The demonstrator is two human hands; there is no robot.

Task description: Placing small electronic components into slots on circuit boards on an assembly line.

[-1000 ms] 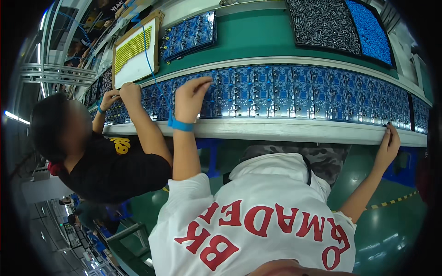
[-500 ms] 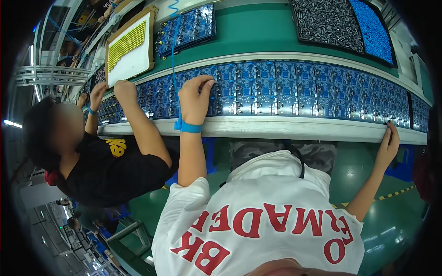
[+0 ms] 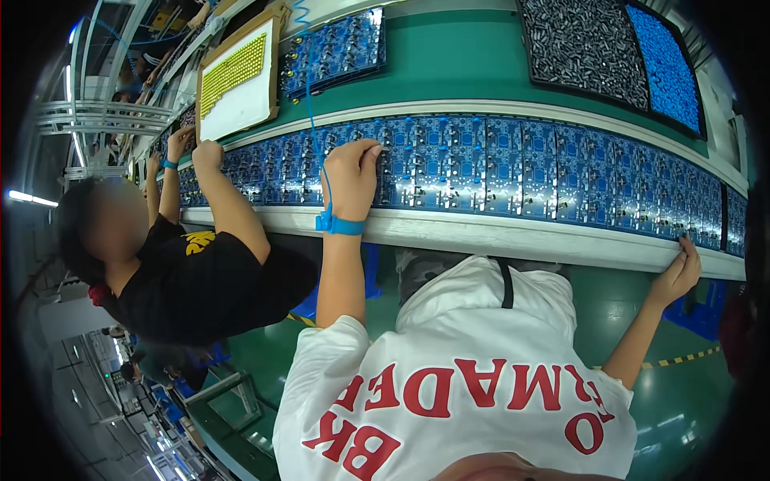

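My left hand hovers over the row of blue circuit boards, a blue strap with a coiled cord around its wrist. Its thumb and forefinger are pinched together; whatever lies between them is too small to make out. Far to the right, my right hand reaches up over the pale front rail. Its fingertips are drawn together at the near edge of the boards, near the dark gap at the row's right end. I cannot make out what they hold, if anything.
Behind the line stand a tray of dark small parts and one of blue parts. More boards are stacked on the green surface, beside a box with yellow parts. A co-worker in black works close on my left.
The whole view has shifted slightly. Both my hands keep nearly the same places along the boards, the left still pinched. The right fingers look more bunched.
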